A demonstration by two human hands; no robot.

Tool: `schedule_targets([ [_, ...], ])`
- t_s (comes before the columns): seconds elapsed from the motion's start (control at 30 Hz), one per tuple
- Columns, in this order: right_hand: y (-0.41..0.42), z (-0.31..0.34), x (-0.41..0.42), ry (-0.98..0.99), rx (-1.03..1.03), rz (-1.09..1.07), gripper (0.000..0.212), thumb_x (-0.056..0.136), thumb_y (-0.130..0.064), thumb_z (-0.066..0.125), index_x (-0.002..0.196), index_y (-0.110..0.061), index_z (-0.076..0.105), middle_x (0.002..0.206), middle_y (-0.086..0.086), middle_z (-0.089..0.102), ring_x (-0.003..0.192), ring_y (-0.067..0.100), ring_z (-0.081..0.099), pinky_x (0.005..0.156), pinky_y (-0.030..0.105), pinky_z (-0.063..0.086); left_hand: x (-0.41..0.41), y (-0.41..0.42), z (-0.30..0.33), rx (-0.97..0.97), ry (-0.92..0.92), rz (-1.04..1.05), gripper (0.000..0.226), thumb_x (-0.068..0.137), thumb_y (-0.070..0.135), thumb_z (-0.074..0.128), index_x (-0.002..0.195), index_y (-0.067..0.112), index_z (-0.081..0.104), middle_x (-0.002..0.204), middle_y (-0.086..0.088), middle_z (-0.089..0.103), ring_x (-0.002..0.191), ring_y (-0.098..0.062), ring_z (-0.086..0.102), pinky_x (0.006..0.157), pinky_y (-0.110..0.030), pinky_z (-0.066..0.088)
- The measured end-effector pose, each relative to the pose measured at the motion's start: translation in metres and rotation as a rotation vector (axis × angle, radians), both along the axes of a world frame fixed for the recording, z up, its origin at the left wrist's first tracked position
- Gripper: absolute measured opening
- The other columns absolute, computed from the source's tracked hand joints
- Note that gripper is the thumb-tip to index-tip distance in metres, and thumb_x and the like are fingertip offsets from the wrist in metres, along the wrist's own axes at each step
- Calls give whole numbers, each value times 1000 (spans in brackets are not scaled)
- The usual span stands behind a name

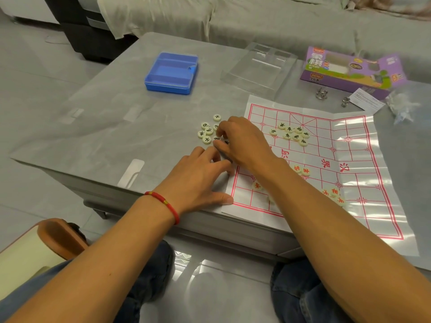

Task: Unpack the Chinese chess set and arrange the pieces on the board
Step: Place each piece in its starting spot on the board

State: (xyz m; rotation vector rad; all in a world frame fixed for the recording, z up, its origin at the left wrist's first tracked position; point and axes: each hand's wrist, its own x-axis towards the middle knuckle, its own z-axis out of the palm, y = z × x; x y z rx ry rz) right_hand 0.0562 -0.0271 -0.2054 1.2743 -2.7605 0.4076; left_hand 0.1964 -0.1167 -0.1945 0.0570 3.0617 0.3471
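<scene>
The right hand [242, 141] curls its fingers round cream round black-lettered chess pieces [206, 132] heaped just left of the white plastic red-lined board [326, 159], apparently gathering them. The left hand [200, 180] lies flat with relaxed fingers, pinning the board's near-left edge.

left hand [198, 176] spread flat, right hand [242, 141] fingers curled

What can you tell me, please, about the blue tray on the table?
The blue tray is a squarish, shallow box of glossy plastic with rounded corners and a paler, see-through rim. Ridges split its inside into a few compartments, and none shows a piece in it. It lies flat and upright on the grey table, towards the far left, apart from the loose pieces and the clear lid to its right. Neither hand touches it.
</scene>
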Motion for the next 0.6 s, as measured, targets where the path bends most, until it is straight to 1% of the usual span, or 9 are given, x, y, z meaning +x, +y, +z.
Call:
schedule_targets([
  [0.07,0,2,0,-38,1,6,27,96,-37,59,111,-15,66,103,5,62,92,21,57,76,29,45,0,0,-1,-3,-1,1,64,78,67,64,132,37,51,129,1,46,116,-19,40,94,-34,45],
  [0.13,0,3,0,-76,1,19,26,97,-34,59,112,-14,66,104,7,62,92,22,58,82,33,50,0,-1,-1,-7,-1,1,64,77,68,64,132,38,50,128,1,46,116,-19,40,94,-35,46],
  [0.2,1,4,0,-86,8,34,25,97,-31,59,112,-12,66,106,8,63,93,23,59,85,35,50,-1,-1,-2,-7,-1,1,64,77,68,64,131,38,50,127,2,46,115,-19,40,94,-35,46],
  [0.33,10,12,-6,-72,-29,28,27,97,-31,60,116,-14,65,109,6,63,97,22,59,87,33,49,-1,-2,-2,0,-4,1,64,77,68,65,132,39,50,127,2,46,115,-19,41,93,-36,46],
  [0.4,21,16,-12,-77,-48,-2,27,95,-33,63,116,-15,66,109,5,65,96,20,61,89,33,51,0,-2,-2,3,-10,3,64,77,68,65,132,40,50,129,3,45,117,-18,40,94,-36,45],
  [0.5,38,22,-18,-68,-48,-57,29,94,-35,65,115,-15,68,107,4,68,95,19,63,90,38,54,0,-2,-1,16,-20,5,64,77,68,65,133,40,50,131,3,45,118,-18,41,94,-34,45],
  [0.6,63,34,-29,-78,-78,-180,28,94,-33,64,115,-14,70,108,5,70,96,21,64,95,39,52,1,-2,0,40,-12,6,64,77,68,66,132,39,51,130,3,46,117,-18,42,94,-35,46],
])
